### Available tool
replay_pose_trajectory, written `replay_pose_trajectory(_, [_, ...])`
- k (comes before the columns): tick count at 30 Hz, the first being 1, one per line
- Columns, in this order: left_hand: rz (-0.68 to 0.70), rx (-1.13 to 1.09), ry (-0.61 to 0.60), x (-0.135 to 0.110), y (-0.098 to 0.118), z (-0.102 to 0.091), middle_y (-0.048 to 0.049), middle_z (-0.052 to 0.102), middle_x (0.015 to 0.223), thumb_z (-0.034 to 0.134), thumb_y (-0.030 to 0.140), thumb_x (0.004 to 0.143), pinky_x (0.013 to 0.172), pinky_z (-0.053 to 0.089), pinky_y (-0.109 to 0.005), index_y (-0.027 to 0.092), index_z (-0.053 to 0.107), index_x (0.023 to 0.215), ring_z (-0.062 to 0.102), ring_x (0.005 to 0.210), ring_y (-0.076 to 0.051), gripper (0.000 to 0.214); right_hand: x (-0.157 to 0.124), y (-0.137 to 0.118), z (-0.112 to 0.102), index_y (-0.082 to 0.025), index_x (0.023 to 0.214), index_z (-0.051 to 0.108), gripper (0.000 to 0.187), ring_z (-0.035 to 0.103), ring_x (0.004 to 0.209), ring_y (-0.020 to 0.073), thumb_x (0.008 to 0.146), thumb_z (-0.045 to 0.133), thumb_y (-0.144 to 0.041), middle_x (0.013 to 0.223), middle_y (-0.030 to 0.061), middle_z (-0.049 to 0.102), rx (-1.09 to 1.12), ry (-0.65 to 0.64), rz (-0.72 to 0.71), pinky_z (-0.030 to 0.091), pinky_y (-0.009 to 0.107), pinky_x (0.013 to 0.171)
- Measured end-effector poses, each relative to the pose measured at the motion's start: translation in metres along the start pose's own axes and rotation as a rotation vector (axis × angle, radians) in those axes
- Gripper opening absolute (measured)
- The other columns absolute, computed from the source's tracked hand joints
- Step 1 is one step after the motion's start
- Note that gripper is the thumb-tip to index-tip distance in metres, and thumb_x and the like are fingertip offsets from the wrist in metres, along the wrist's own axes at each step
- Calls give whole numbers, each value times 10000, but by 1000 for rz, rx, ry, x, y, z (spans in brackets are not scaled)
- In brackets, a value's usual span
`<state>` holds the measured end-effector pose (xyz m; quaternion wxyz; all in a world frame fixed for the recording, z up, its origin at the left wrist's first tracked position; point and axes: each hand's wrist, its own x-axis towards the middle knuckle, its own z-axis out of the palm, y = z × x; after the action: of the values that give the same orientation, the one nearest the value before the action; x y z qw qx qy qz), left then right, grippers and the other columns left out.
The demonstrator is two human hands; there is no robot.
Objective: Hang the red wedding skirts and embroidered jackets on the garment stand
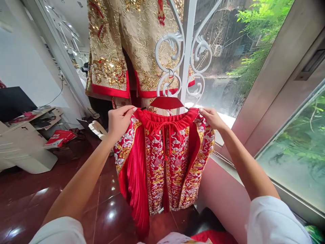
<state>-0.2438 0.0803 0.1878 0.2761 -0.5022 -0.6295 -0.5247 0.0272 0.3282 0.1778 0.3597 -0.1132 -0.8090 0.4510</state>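
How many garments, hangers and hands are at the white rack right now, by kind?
Embroidered garments: 2, a red skirt and a gold jacket
Red hangers: 1
Hands on the skirt's waistband: 2, left hand and right hand
Total: 5

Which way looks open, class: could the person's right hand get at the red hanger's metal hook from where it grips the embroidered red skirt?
Probably yes. The right hand pinches the skirt's waistband just beside the red hanger; the hook sits just above, with only white scrollwork behind it.
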Motion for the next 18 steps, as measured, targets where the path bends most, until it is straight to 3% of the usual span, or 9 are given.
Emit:
replay_pose_trajectory(2, [-18,62,140,-4,3,8,-46,715,820,528,367,848,692,478,-261,166,712,907,644,733,-169,279,4,2,1,-191,707,615,444,541,545,161,654,663,-629,568,3,562,192,-93,155,449,284,546])
replay_pose_trajectory(4, [30,136,179,-12,7,13,-66,714,882,493,343,871,764,480,-290,162,699,927,651,822,-185,280,5,8,3,-195,744,645,421,573,566,178,624,707,-593,584,6,590,282,-102,224,475,300,566])
replay_pose_trajectory(8, [149,283,41,-31,11,2,-83,660,1126,565,286,824,1016,377,-399,208,622,1109,591,1078,-228,301,-6,17,4,-194,691,613,446,505,528,137,639,672,-633,605,-4,577,198,71,118,405,259,511])
replay_pose_trajectory(12, [-73,351,7,-47,-2,-20,-77,637,1133,599,351,794,958,415,-426,182,533,1224,582,1053,-253,467,-23,18,9,-184,660,539,492,413,536,116,768,509,-663,582,-12,485,-73,176,-16,334,253,528])
replay_pose_trajectory(15, [-226,317,18,-57,-13,-17,-59,644,1032,562,387,820,846,462,-367,154,543,1175,601,937,-223,425,-29,18,28,-187,620,453,464,362,539,113,872,392,-571,562,-15,412,-381,424,-101,287,265,551])
replay_pose_trajectory(18, [-250,352,182,-66,-14,0,-101,614,1075,566,362,824,887,437,-380,148,523,1167,573,1006,-248,407,-29,21,51,-191,672,462,382,380,572,128,920,325,-447,604,2,439,-653,751,-130,282,284,582])
